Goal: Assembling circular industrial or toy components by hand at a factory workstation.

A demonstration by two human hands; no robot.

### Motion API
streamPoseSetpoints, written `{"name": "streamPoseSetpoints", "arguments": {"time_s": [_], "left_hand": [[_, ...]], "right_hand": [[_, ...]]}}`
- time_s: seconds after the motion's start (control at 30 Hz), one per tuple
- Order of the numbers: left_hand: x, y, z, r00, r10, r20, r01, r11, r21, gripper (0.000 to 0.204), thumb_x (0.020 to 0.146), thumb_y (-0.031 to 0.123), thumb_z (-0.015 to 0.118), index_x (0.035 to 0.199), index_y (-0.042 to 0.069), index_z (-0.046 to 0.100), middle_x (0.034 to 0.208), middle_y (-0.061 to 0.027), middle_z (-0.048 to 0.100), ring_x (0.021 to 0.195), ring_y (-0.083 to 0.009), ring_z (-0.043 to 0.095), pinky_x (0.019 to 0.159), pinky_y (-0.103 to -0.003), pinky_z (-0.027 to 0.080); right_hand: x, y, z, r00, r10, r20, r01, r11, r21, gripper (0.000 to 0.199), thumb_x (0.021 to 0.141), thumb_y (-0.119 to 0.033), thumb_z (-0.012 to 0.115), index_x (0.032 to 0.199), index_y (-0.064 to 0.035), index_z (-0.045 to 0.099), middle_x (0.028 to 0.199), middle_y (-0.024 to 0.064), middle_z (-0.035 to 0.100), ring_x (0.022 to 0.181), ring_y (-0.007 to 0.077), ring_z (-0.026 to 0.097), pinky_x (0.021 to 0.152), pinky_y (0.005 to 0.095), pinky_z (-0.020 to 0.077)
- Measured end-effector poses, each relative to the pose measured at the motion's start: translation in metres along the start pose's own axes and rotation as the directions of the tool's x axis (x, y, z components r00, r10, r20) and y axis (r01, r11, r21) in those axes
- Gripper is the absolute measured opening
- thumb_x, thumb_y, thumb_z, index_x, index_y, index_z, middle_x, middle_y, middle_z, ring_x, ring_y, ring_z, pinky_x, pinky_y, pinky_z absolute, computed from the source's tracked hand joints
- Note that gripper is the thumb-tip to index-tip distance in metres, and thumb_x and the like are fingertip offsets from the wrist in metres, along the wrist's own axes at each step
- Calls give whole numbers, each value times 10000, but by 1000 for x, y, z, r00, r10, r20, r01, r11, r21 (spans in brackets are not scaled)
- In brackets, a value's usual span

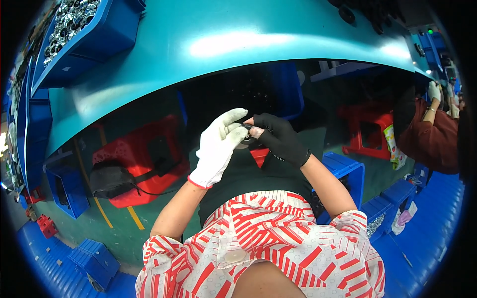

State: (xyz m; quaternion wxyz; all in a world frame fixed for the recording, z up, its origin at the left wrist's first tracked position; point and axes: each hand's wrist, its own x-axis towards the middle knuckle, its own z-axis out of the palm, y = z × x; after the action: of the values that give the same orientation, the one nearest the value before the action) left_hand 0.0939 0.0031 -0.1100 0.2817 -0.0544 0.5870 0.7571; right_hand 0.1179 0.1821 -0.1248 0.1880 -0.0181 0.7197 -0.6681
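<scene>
My left hand [218,144], in a white knit glove with a red cuff, is closed with thumb and fingers on a small round black part [248,138]. My right hand [283,138], in a black glove with bare fingertips, pinches the same part from the other side. A lighter ring shows at the part's middle; the fingers cover much of it, so its exact kind cannot be told. Both hands are held together in front of my body, short of the table's near edge.
A teal table [164,54] curves across the front, with a blue bin [107,42] of shiny metal rings at its left. Black parts [348,15] lie at the far right. Red stools [144,159] [365,131], a black bag [112,180], blue crates [94,260] and a co-worker [430,134] are around.
</scene>
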Motion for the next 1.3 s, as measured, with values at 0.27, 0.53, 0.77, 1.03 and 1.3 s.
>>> {"name": "streamPoseSetpoints", "arguments": {"time_s": [0.27,0.53,0.77,1.03,1.3], "left_hand": [[7,-6,-5,988,-138,73,151,966,-209,502,853,117,629,1285,-54,439,1107,-137,579,911,-151,615,717,-247,558],[-1,-2,4,999,-35,13,37,982,-185,566,792,-17,650,1301,-68,407,1078,-158,613,920,-153,624,808,-241,516],[5,0,-4,991,-87,105,96,991,-88,549,771,33,671,1269,-53,457,1097,-146,589,942,-169,611,785,-266,538],[10,9,-8,982,-106,155,76,979,189,555,789,54,634,1285,-80,424,1073,-157,584,904,-175,611,791,-268,520],[4,1,4,998,-56,43,60,993,-103,500,828,-13,602,1283,-101,414,1085,-195,589,924,-188,629,789,-270,546]], "right_hand": [[-2,9,7,985,163,-59,-135,932,335,265,923,-180,582,1124,-8,609,958,77,647,869,126,622,767,252,506],[-6,0,14,973,144,-182,-74,936,344,274,921,-168,587,1139,-2,586,973,83,642,866,123,621,755,255,515],[-6,20,4,988,130,-80,-89,914,396,307,900,-150,604,1171,-13,564,1015,76,625,871,132,620,761,251,511],[-1,-4,-6,981,-179,72,193,887,-420,451,778,-123,712,1192,-70,541,984,106,557,880,241,613,746,327,498],[0,-7,5,930,-362,-65,273,799,-536,414,743,-163,754,1103,-65,575,1036,111,586,876,274,614,724,335,506]]}}
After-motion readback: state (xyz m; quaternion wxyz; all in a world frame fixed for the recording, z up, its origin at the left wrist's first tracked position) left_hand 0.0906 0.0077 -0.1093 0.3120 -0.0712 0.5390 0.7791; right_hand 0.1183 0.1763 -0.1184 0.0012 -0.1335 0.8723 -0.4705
